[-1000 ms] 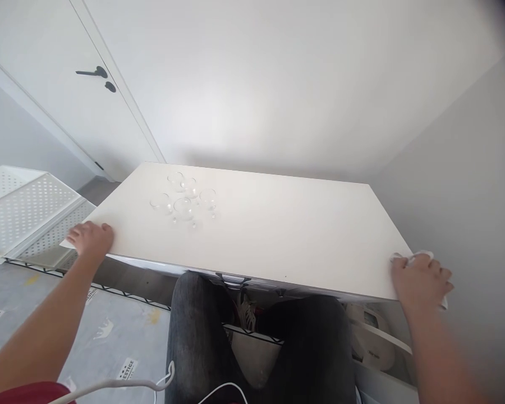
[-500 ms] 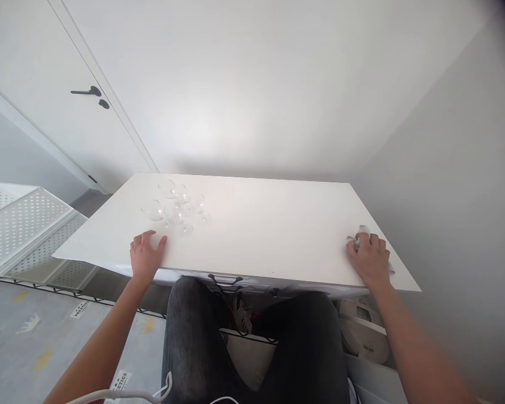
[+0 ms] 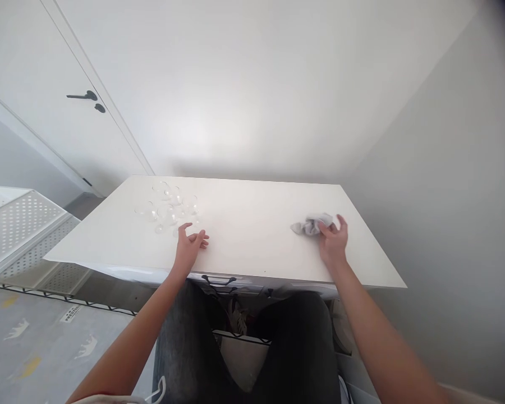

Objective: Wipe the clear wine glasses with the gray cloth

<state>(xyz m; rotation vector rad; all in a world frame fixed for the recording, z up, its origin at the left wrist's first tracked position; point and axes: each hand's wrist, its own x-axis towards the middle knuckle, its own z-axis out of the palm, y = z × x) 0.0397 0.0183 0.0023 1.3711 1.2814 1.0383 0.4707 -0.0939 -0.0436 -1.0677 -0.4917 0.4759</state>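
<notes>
My right hand (image 3: 334,238) pinches a crumpled grey-white cloth (image 3: 317,223) between thumb and fingers, over the right part of the white dresser top (image 3: 248,241). The cloth's loose end points left. My left hand (image 3: 189,244) is over the front edge, left of the middle, with its fingers apart and nothing in it. Just beyond it, several clear stemmed glasses (image 3: 166,210) stand close together on the left part of the top. Their outlines are faint against the white.
Drawer handles (image 3: 219,280) show on the dresser's front, close to my knees (image 3: 298,336). To the left are a white perforated rack (image 3: 21,230) and a grey patterned cover (image 3: 59,342). A wall backs the dresser, and a door with a black handle (image 3: 82,96) is at upper left.
My right hand has moved left from the far right of the top, bringing the cloth along. My left hand has shifted right. The glasses stand as before.
</notes>
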